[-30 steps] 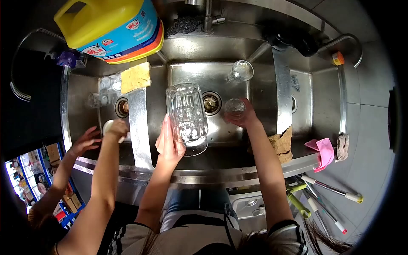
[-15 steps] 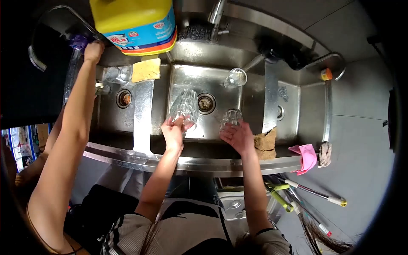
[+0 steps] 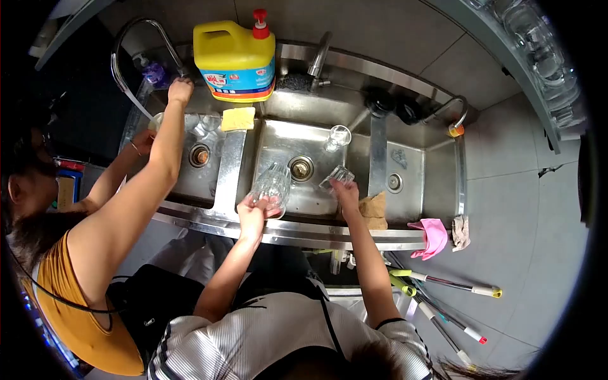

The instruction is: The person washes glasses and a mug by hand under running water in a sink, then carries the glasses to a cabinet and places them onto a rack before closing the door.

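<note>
My left hand (image 3: 253, 214) is closed round the lower end of a tall, ribbed clear drinking glass (image 3: 273, 182), tilted over the front of the middle sink (image 3: 320, 218). In my right hand (image 3: 345, 192) is a shorter clear drinking glass (image 3: 337, 175), gripped by the fingers and tipped to the left. The drain (image 3: 300, 168) lies between and behind the two glasses. Farther back, another clear glass (image 3: 339, 137) rests on its side near the right wall of this sink.
At the left sink, a co-worker's hand (image 3: 181, 90) is at the curved tap; clear glasses (image 3: 206, 125) lie there. A yellow detergent jug (image 3: 234, 66) and yellow sponge (image 3: 238, 118) sit behind. Brown cloth (image 3: 373, 211), pink cloth (image 3: 430, 237) and a glass-filled shelf (image 3: 546, 54) are right.
The view has tilted up, bringing the shelf and the jug's pump into sight. The glass in my right hand has gone from near upright to tipped left. My left hand keeps its hold.
</note>
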Demonstrator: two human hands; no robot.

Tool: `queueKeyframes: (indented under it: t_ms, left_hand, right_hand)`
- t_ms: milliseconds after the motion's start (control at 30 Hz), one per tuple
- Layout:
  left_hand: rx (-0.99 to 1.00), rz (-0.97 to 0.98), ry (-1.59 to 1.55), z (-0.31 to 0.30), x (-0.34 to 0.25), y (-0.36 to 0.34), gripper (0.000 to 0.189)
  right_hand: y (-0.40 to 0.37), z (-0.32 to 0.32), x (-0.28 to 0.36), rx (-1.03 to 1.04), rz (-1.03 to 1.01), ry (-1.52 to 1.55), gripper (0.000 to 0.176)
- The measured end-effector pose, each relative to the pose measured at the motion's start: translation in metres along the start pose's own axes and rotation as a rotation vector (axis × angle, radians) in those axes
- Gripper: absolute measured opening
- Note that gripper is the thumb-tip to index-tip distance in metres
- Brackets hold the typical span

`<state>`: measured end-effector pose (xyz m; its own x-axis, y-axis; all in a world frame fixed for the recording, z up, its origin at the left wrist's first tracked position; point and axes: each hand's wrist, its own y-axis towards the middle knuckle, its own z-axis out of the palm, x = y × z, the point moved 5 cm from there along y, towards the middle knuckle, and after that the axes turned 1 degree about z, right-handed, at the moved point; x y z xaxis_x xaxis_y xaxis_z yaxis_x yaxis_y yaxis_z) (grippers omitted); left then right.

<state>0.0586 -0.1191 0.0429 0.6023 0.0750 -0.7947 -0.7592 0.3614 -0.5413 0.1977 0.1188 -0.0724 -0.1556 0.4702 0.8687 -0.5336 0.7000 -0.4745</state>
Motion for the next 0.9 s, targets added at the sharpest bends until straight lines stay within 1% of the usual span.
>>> queueKeyframes:
  t_ms: [33, 67, 100, 167, 200, 267, 300, 367, 400, 500, 533, 600, 633, 700, 733, 833, 867, 900]
  left_hand:
    - [-0.019, -0.028, -0.008, -0.003, 0.000, -0.003, 0.028]
    - [-0.026, -0.034, -0.001, -0.008, 0.002, -0.003, 0.030]
    - [-0.029, -0.036, 0.000, -0.013, 0.003, -0.004, 0.030]
    - [-0.051, -0.036, 0.035, -0.020, 0.004, -0.004, 0.023]
    - [-0.066, -0.038, 0.038, -0.023, 0.006, -0.004, 0.022]
    - [-0.103, -0.040, 0.056, -0.026, 0.009, -0.007, 0.021]
    - [-0.117, -0.045, 0.077, -0.030, 0.011, -0.007, 0.020]
    - [-0.149, -0.112, 0.109, -0.034, 0.012, -0.010, 0.021]
    - [-0.155, -0.122, 0.116, -0.036, 0.015, -0.009, 0.021]
    - [-0.132, -0.105, 0.125, -0.046, 0.024, -0.007, 0.021]
    - [-0.123, -0.109, 0.106, -0.047, 0.024, -0.008, 0.021]
    - [-0.107, -0.124, 0.115, -0.047, 0.023, -0.007, 0.021]
    - [-0.091, -0.151, 0.099, -0.050, 0.028, -0.004, 0.030]
    - [-0.094, -0.148, 0.086, -0.046, 0.025, -0.002, 0.032]
    - [-0.074, -0.151, 0.117, -0.044, 0.022, -0.002, 0.032]
    - [-0.058, -0.130, 0.103, -0.036, 0.017, -0.001, 0.032]
    - [-0.059, -0.129, 0.106, -0.035, 0.017, 0.001, 0.032]
    - [-0.056, -0.128, 0.105, -0.034, 0.017, 0.001, 0.033]
  right_hand:
    - [0.004, 0.003, -0.011, 0.079, 0.201, 0.176, 0.048]
    - [0.004, 0.004, -0.019, 0.083, 0.315, 0.259, 0.053]
    - [0.013, 0.001, -0.023, 0.084, 0.319, 0.259, 0.053]
    - [0.032, 0.003, -0.057, 0.211, 0.828, 0.519, 0.061]
    - [0.047, 0.002, -0.068, 0.211, 0.833, 0.514, 0.061]
    - [0.070, -0.002, -0.088, 0.040, 0.862, 0.483, 0.060]
    - [0.084, -0.002, -0.093, 0.048, 0.868, 0.481, 0.060]
    - [0.104, -0.004, -0.103, -0.120, 0.956, 0.520, 0.063]
    - [0.112, -0.002, -0.107, -0.105, 0.970, 0.514, 0.063]
    - [0.136, -0.006, -0.115, -0.273, 0.948, 0.677, 0.056]
    - [0.137, -0.005, -0.119, -0.261, 0.971, 0.662, 0.056]
    - [0.145, -0.007, -0.114, -0.232, 0.801, 0.653, 0.049]
    - [0.151, -0.013, -0.122, -0.223, 0.818, 0.644, 0.049]
    - [0.166, -0.022, -0.143, -0.264, 0.839, 0.732, 0.044]
    - [0.156, -0.017, -0.127, -0.349, 0.883, 0.695, 0.044]
    - [0.169, -0.030, -0.146, -0.370, 0.891, 0.714, 0.046]
    - [0.178, -0.038, -0.157, -0.368, 0.893, 0.717, 0.046]
    - [0.188, -0.040, -0.165, -0.271, 0.838, 0.836, 0.049]
